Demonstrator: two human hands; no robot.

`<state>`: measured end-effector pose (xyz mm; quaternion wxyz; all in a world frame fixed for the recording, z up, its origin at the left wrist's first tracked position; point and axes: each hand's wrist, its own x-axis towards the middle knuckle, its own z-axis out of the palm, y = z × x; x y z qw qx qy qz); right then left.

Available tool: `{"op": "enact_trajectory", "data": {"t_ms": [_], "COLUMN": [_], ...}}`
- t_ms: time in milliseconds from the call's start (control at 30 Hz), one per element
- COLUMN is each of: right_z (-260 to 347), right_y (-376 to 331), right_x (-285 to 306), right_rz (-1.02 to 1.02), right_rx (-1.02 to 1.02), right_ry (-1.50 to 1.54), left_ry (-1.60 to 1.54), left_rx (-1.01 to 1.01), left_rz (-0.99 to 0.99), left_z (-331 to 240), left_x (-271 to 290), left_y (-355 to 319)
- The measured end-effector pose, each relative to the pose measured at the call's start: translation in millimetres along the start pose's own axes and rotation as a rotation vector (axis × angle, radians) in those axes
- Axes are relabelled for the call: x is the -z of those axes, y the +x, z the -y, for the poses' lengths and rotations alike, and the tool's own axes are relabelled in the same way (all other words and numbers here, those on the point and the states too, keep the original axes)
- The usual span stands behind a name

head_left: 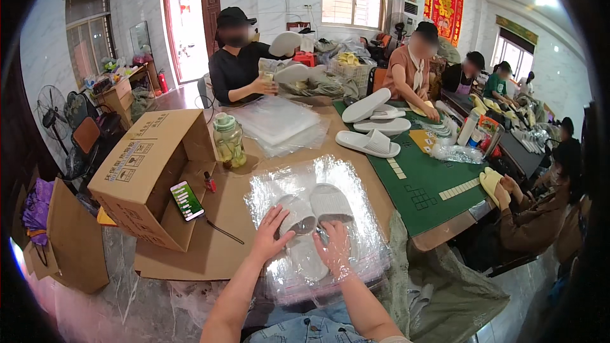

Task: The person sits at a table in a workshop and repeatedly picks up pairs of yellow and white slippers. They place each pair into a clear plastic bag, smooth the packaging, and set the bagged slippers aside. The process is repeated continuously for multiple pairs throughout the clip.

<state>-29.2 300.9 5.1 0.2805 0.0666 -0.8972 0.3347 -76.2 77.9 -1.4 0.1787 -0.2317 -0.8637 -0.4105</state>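
- Pair of grey slippers (316,213): lying side by side on a stack of clear plastic bags (356,184), low centre of the head view, at the near edge of the cardboard-covered table (210,251).
- Left hand (272,234): flat, fingers spread, palm down on the left slipper; gripping nothing.
- Right hand (335,246): seems to be inside or under a film layer, fingers loosely open against the right slipper; whether it pinches the film, I cannot tell.
- At 10 o'clock from the hands: phone (187,201) propped on the flap of an open cardboard box (149,171), with a small red bottle (210,183) beside it. At 11 o'clock: lidded jar (229,141).
- At 1 o'clock: white slippers (372,127) piled on a green mat (426,184). Co-workers sit along the far and right sides.
- Risk, my judgement: the bag stack looks slick and overhangs the table edge; a hard push could slide the bags and slippers off toward the lap.
- Thin film may wrinkle or tear if a slipper's edge catches the bag mouth.
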Motion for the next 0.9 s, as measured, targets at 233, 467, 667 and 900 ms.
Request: {"op": "enact_trajectory", "data": {"t_ms": [233, 467, 667, 900], "right_z": [0, -3, -7, -9], "right_y": [1, -1, 2, 1], "right_x": [2, -4, -2, -8], "right_rz": [0.000, -0.058, -0.052, 0.032], "right_rx": [0.005, 0.087, 0.065, -0.032], "right_ry": [-0.005, 0.014, 0.051, 0.060], "left_ry": [-0.010, 0.001, -0.082, -0.126], "left_rx": [-0.014, 0.011, -0.009, 0.197], "left_rz": [-0.007, 0.003, 0.007, -0.085], "left_z": [3, 5, 1, 25], "left_x": [-4, -2, -4, 40], "left_y": [0, -1, 2, 8]}}
